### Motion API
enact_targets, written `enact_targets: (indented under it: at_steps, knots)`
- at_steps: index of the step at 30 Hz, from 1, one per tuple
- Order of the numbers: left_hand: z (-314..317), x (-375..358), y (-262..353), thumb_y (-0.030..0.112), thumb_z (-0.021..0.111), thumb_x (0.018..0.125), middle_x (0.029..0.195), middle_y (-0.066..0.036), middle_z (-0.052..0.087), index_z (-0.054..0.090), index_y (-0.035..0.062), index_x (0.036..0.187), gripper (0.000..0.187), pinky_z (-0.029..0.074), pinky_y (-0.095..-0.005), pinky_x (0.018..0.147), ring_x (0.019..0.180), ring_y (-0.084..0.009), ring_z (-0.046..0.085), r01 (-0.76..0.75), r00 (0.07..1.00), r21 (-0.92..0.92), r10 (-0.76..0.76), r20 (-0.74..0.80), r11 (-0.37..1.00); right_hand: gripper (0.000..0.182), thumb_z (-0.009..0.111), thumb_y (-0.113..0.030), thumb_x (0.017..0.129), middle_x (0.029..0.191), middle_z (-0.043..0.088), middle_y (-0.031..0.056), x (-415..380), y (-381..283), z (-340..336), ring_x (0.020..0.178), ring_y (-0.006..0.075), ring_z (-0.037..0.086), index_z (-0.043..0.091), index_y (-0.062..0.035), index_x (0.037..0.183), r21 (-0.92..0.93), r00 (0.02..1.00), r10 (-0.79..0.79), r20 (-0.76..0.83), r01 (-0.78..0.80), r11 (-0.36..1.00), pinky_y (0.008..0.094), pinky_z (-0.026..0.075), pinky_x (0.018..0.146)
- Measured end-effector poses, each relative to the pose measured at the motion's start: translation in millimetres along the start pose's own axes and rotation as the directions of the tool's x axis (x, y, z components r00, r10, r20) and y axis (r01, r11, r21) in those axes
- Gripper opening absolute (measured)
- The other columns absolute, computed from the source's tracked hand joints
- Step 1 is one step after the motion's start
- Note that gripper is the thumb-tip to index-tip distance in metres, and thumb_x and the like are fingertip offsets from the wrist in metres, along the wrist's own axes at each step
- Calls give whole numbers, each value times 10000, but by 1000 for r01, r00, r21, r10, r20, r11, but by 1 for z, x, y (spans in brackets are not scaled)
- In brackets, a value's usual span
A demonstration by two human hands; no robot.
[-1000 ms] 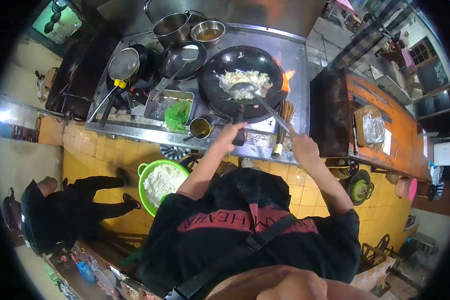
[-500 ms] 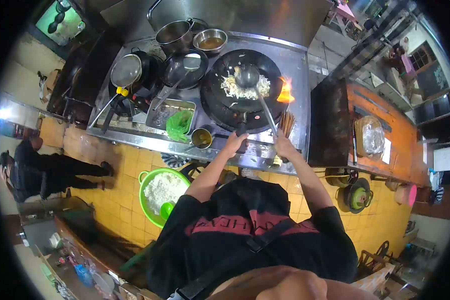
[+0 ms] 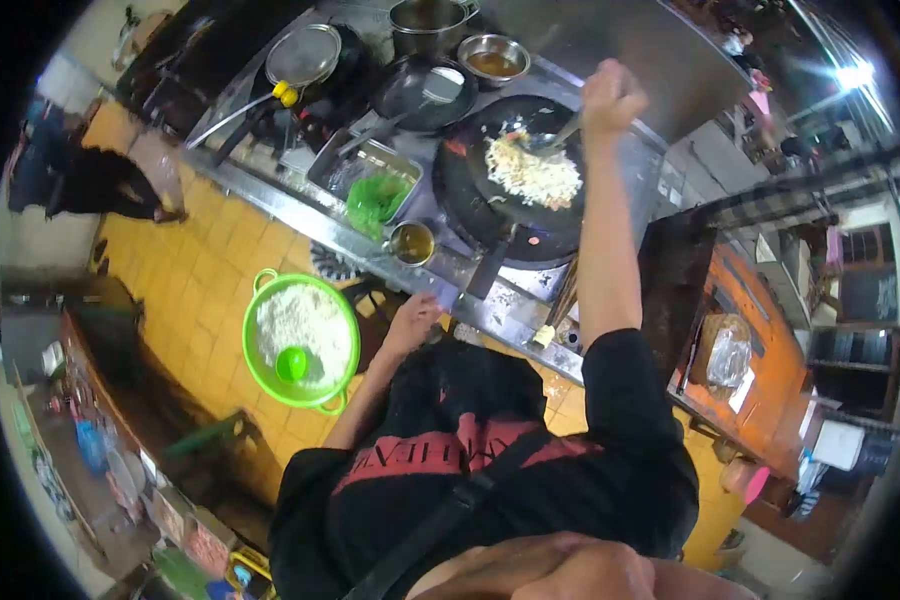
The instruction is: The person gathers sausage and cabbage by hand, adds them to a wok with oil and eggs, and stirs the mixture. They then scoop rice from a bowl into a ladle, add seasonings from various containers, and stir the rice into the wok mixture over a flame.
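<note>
My right hand (image 3: 613,97) is raised over the far right side of the wok, closed around the handle of a ladle (image 3: 542,144). The ladle's bowl rests in pale, loose food (image 3: 535,178) inside the black pan (image 3: 490,205), which sits within a larger wok (image 3: 456,232). The pan's dark handle (image 3: 492,265) points toward me, with no hand on it. Near the stove's front edge, my left hand (image 3: 413,322) is low and empty, its fingers loosely apart. A metal cup (image 3: 411,243) of brownish liquid stands just beyond it.
Left of my body is a green basin (image 3: 253,345) of white rice with a green scoop (image 3: 291,364). A metal tray (image 3: 407,165) with a green plastic bag (image 3: 378,200), a second pan (image 3: 410,107) and a strainer (image 3: 303,54) occupy the stove's left. A person (image 3: 95,185) stands far left.
My left hand has let go of the pan handle and dropped back toward my body. My right hand has lifted and moved forward with the ladle. The flame right of the wok is gone; the view has turned.
</note>
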State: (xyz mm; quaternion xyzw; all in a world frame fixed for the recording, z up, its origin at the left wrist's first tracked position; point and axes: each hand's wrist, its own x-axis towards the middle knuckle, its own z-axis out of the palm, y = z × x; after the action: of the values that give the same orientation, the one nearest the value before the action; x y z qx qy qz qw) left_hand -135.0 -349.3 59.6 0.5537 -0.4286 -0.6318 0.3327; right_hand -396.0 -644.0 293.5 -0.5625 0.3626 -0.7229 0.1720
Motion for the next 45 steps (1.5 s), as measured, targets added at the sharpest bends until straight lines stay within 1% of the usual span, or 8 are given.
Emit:
enact_targets:
  at_steps: [4, 11, 20, 24, 30, 38, 41, 45]
  knots:
    - [-3, -19, 9, 214, 615, 886, 972, -91, 632, 521, -15, 1168, 375, 475, -270, 740, 878, -126, 584, -27, 993, -96, 16, -119, 995, 276, 503, -103, 877, 511, 457, 7, -18, -12, -6, 423, 84, 391, 476, -28, 612, 249, 988, 103, -117, -72, 966, 253, 315, 404]
    - [-17, -17, -10, 250, 612, 894, 980, -47, 611, 498, 13, 1206, 408, 456, -236, 674, 821, -111, 573, -9, 985, -192, -24, -170, 981, 321, 440, -126, 854, 466, 446, 49, -48, -13, -12, 404, 103, 396, 449, -19, 552, -46, 987, -99, -123, 94, 994, 251, 304, 391]
    - [-17, -6, -14, 219, 616, 882, 1010, -117, 638, 530, -21, 1156, 374, 487, -276, 730, 866, -149, 616, 59, 981, -146, -85, -175, 988, 351, 441, -139, 868, 460, 423, 41, -38, -18, -14, 396, 115, 381, 421, -36, 533, 126, 983, 161, -89, -149, 981, 263, 307, 399]
    - [-11, 1, -16, 214, 617, 881, 996, -112, 641, 530, -19, 1150, 367, 489, -276, 691, 818, -149, 625, -11, 986, -141, -13, -168, 990, 340, 464, -128, 858, 454, 405, 34, -44, -31, -21, 400, 115, 391, 429, -31, 534, 27, 993, -36, -114, 40, 999, 262, 305, 400]
    - [-13, 10, -12, 224, 581, 906, 973, -36, 617, 508, 30, 1187, 349, 443, -238, 659, 834, -104, 572, 18, 992, -178, -40, -119, 984, 307, 515, -135, 869, 496, 457, 35, -28, -40, -15, 431, 99, 408, 498, -1, 594, -49, 991, 74, -114, -80, 996, 242, 312, 402]
    - [-13, 6, -6, 234, 586, 901, 959, -30, 619, 525, 27, 1170, 345, 445, -246, 668, 817, -103, 568, 37, 988, -131, -56, -147, 991, 272, 502, -95, 877, 523, 472, 39, -52, -17, -33, 456, 93, 435, 503, 21, 631, 237, 977, 192, -87, -167, 957, 237, 329, 415]
    - [-13, 1, -16, 221, 590, 901, 957, -30, 617, 527, 28, 1168, 335, 445, -246, 669, 818, -104, 568, 27, 990, -147, -47, -136, 989, 279, 504, -102, 884, 511, 453, 28, -48, -8, -32, 450, 86, 410, 478, 17, 633, -67, 992, -129, 5, 129, 989, 228, 300, 411]
    - [-13, -7, -9, 202, 592, 901, 959, -31, 619, 528, 36, 1168, 321, 448, -238, 667, 826, -106, 573, 29, 987, -146, -51, -152, 989, 322, 502, -130, 900, 497, 453, 42, -35, -24, -41, 441, 87, 394, 467, 11, 613, 83, 995, -63, -72, 69, 994, 229, 320, 414]
